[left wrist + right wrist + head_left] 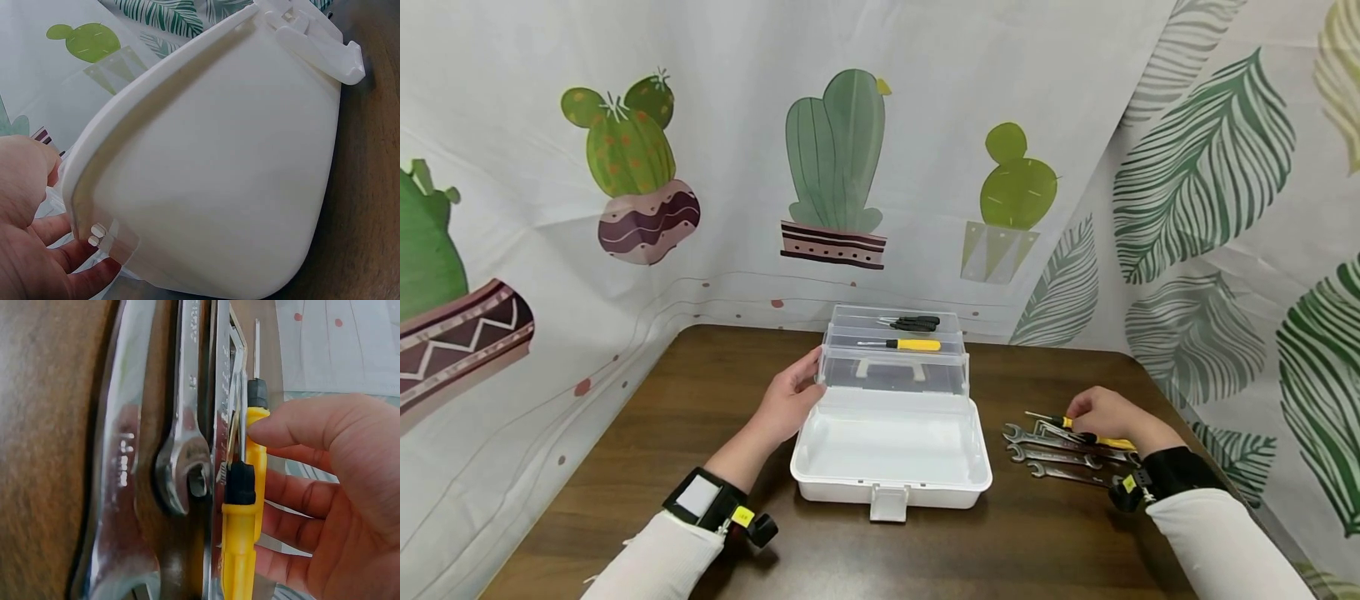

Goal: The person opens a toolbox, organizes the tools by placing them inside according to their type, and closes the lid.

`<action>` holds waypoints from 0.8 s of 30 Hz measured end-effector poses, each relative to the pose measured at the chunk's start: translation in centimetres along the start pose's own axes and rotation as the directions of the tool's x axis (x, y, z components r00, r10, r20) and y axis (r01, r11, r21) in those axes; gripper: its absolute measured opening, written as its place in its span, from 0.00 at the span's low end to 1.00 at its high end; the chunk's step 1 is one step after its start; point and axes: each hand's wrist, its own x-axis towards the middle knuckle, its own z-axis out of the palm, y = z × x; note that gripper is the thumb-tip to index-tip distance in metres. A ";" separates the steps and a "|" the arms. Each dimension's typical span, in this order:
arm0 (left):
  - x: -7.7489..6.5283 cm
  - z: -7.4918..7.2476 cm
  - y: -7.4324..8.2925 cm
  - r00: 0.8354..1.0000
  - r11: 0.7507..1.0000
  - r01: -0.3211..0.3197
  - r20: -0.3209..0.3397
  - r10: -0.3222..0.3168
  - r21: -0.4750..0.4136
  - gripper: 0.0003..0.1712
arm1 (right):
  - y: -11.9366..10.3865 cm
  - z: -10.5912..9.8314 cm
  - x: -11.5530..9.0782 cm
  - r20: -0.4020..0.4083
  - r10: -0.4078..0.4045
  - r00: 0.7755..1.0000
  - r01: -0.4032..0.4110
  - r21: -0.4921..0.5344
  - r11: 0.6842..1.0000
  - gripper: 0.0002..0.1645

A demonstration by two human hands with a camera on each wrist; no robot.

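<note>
A white toolbox stands with its clear lid raised at the back. My left hand holds the box's back left corner, thumb above and fingers curled around the hinge side. Over on the right, my right hand pinches the yellow handle of a screwdriver between thumb and fingers. A second yellow-handled screwdriver lies against it. Several silver wrenches lie side by side just in front of that hand. Thin bent metal rods show between wrenches and screwdrivers.
Black-handled tools and a yellow screwdriver lie in the clear trays of the raised lid. The box's latch hangs at its front. A patterned cloth borders the wooden table behind and to the right.
</note>
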 end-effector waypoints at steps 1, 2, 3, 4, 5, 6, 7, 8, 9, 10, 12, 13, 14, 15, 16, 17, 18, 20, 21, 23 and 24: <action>0.0 0.0 0.0 1.000 1.000 0.000 0.001 0.000 0.004 0.36 | 0.0 0.0 0.0 -0.004 0.002 1.000 -0.002 -0.008 1.000 0.06; 0.0 -0.1 0.0 1.000 1.000 0.002 0.002 -0.002 0.005 0.36 | 0.0 0.0 0.1 -0.007 0.001 1.000 -0.001 -0.015 1.000 0.06; 0.0 -0.1 0.0 1.000 1.000 0.007 0.002 -0.007 0.005 0.36 | 0.0 0.0 0.1 -0.010 0.005 1.000 -0.005 -0.022 1.000 0.06; 0.0 -0.1 0.0 1.000 1.000 0.010 0.000 -0.010 0.006 0.36 | 0.0 0.0 0.2 -0.012 0.006 1.000 -0.006 -0.030 1.000 0.06; 0.0 -0.1 0.0 1.000 1.000 0.013 0.000 -0.013 0.006 0.37 | -0.1 0.0 0.2 -0.013 0.005 1.000 -0.006 -0.036 0.999 0.06; 0.0 -0.1 0.1 1.000 1.000 0.014 0.001 -0.014 0.009 0.37 | 0.0 0.0 0.2 -0.015 0.003 1.000 -0.003 -0.046 0.999 0.06; 0.0 -0.1 0.1 1.000 1.000 0.013 0.003 -0.013 0.013 0.37 | 0.0 0.1 0.3 -0.018 0.007 1.000 -0.008 -0.057 0.998 0.06; 0.0 -0.1 0.2 1.000 1.000 0.018 0.000 -0.018 0.011 0.37 | 0.0 0.0 0.3 -0.020 0.010 1.000 -0.011 -0.068 0.998 0.06; 0.0 0.0 0.2 1.000 1.000 0.022 -0.001 -0.022 0.006 0.37 | 0.0 0.1 0.3 -0.020 0.013 1.000 -0.015 -0.078 0.997 0.06; 0.0 0.0 0.2 1.000 1.000 0.025 -0.001 -0.025 0.004 0.37 | -0.1 0.1 0.3 -0.019 0.015 1.000 -0.017 -0.089 0.996 0.05; 0.0 0.0 0.2 1.000 1.000 0.023 0.003 -0.023 0.005 0.37 | -0.1 0.1 0.3 -0.018 0.028 0.999 -0.030 -0.100 0.995 0.05; 0.0 0.0 0.2 1.000 1.000 0.026 0.002 -0.026 0.003 0.36 | -0.1 0.1 0.3 -0.018 0.037 0.999 -0.039 -0.103 0.994 0.06; 0.0 0.1 0.2 1.000 1.000 0.029 0.001 -0.029 -0.002 0.36 | -0.1 0.1 0.3 -0.015 0.034 0.999 -0.036 -0.107 0.994 0.06; 0.0 0.1 0.2 1.000 1.000 0.029 0.003 -0.029 -0.001 0.36 | -0.1 0.1 0.3 -0.014 0.038 0.999 -0.039 -0.109 0.993 0.06; 0.0 0.1 0.1 1.000 1.000 0.028 0.002 -0.028 0.001 0.36 | -0.2 0.1 0.3 -0.014 0.039 0.999 -0.041 -0.111 0.993 0.06; 0.0 0.1 0.1 1.000 1.000 0.021 0.003 -0.021 0.006 0.36 | -0.1 0.0 0.3 -0.015 0.042 0.999 -0.044 -0.111 0.993 0.06; 0.0 0.1 0.1 1.000 1.000 0.026 0.000 -0.026 0.003 0.36 | -0.1 0.0 0.3 -0.016 0.043 0.999 -0.044 -0.115 0.992 0.07; 0.0 0.0 0.1 1.000 1.000 0.021 -0.002 -0.021 0.002 0.36 | -0.1 0.0 0.3 -0.023 0.038 0.999 -0.041 -0.123 0.992 0.07; 0.0 0.0 0.2 1.000 1.000 0.021 -0.003 -0.021 0.003 0.36 | -0.1 0.0 0.3 -0.027 0.039 0.999 -0.042 -0.123 0.991 0.07; 0.0 0.0 0.3 1.000 1.000 0.020 -0.005 -0.020 0.001 0.36 | -0.1 0.0 0.3 -0.033 0.027 0.999 -0.031 -0.128 0.991 0.07; 0.0 0.0 0.3 1.000 1.000 0.026 -0.007 -0.026 -0.003 0.36 | -0.1 0.0 0.3 -0.037 0.022 0.999 -0.027 -0.131 0.991 0.07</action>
